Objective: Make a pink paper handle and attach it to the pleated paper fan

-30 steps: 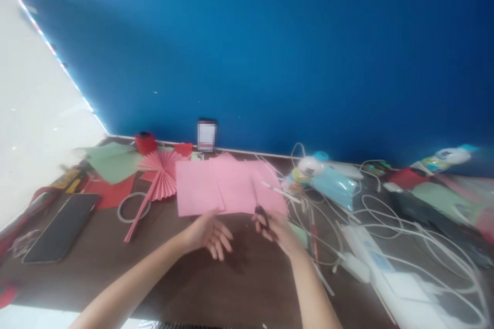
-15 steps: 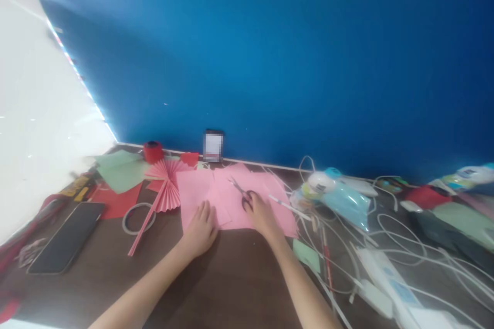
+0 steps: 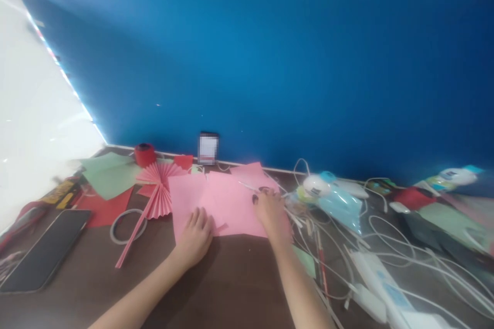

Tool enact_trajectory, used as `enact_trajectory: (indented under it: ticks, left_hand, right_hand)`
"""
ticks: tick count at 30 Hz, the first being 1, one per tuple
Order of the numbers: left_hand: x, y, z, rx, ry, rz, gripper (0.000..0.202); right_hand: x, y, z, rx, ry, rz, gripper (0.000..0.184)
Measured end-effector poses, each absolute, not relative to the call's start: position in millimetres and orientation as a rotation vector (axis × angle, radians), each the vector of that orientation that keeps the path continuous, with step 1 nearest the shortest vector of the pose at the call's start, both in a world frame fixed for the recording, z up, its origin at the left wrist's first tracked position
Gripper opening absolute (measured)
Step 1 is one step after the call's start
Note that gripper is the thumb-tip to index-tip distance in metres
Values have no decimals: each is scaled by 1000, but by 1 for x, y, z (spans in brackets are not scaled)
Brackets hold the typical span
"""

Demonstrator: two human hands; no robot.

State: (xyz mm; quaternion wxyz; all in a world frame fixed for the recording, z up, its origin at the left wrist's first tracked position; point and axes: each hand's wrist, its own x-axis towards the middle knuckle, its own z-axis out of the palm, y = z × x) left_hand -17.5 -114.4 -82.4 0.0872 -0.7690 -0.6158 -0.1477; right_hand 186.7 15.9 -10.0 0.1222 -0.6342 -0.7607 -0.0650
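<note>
Pink paper sheets (image 3: 227,198) lie overlapping on the dark brown table. My left hand (image 3: 196,234) rests flat on their near left part, fingers stretched out and holding nothing. Over the right part of the sheets, my right hand (image 3: 270,211) has its fingers closed around the dark handles of a pair of scissors (image 3: 255,198). The blades point to the left and look blurred; the fingers hide part of the handles. Left of the sheets lies a pleated pink paper fan (image 3: 160,190) with a long folded strip.
Left are a phone (image 3: 46,249), a grey tape ring (image 3: 116,231), a red roll (image 3: 144,155), red paper (image 3: 104,208) and green paper (image 3: 111,175). Right are tangled white cables (image 3: 389,231), a blue plastic packet (image 3: 343,208) and a power strip (image 3: 382,280). A blue wall (image 3: 247,61) stands behind.
My right hand has moved slightly right and farther away with the scissors, whose blades have swung more leftward. My left hand stays on the paper. The whole view has shifted a little.
</note>
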Motion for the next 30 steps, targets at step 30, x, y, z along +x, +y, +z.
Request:
enact_trajectory:
  ticks: [30]
  left_hand:
    - [-12, -123, -64, -2438, -1881, -536, 44]
  right_hand:
    - [141, 68, -17, -1542, -2256, 190, 28]
